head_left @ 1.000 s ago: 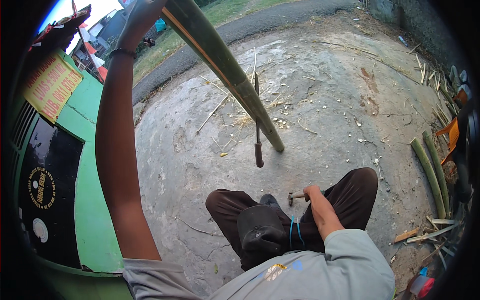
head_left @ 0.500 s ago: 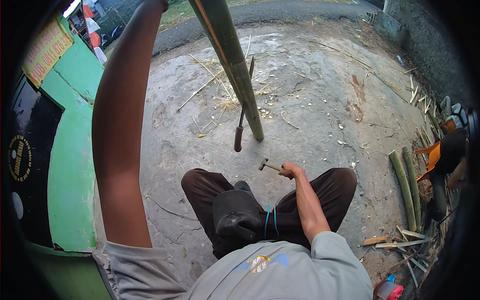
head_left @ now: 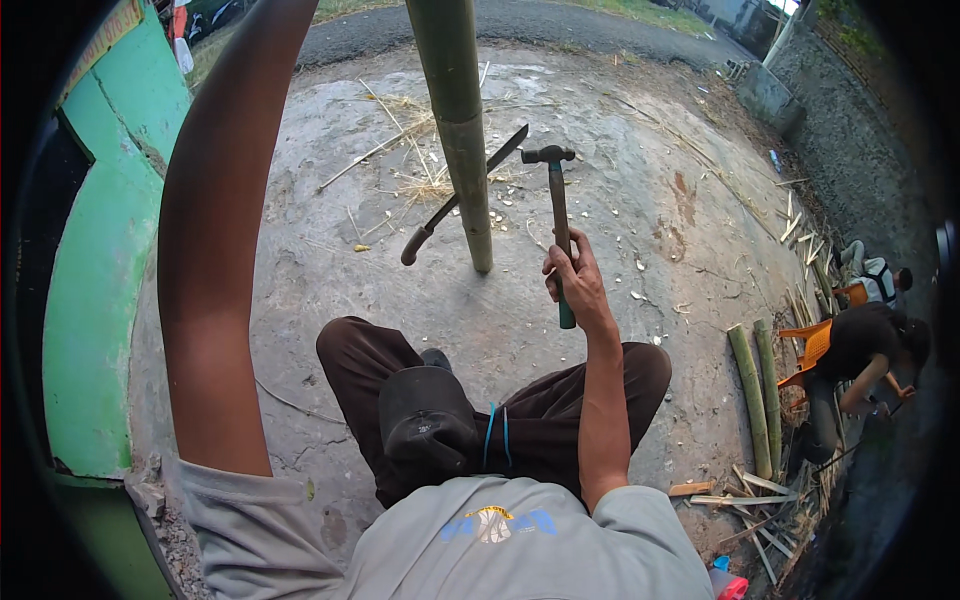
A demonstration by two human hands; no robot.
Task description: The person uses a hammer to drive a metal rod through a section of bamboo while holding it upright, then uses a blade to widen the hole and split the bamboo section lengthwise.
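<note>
My right hand [head_left: 582, 277] is closed round the handle of a ball-peen hammer [head_left: 560, 205], held upright with its head near the blade's tip. In front of me a thick green bamboo pole [head_left: 462, 130] stands on the ground and runs out of the top edge. A long knife [head_left: 430, 222] with a brown handle is lodged slantwise in the pole, its handle on the left and its tip out on the right. My left arm [head_left: 215, 250] reaches up beside the pole; its hand is beyond the top edge.
A dark cap [head_left: 428, 420] lies on my lap. Cut bamboo lengths [head_left: 748, 400] and split strips [head_left: 765, 500] lie on the right, by an orange chair [head_left: 812, 348]. Two people [head_left: 862, 350] sit there. A green wall [head_left: 95, 300] stands at left; straw [head_left: 425, 185] litters the concrete.
My right hand has raised the hammer from low and level to upright. The knife's handle has swung left, its tip right. The view has shifted to the right.
</note>
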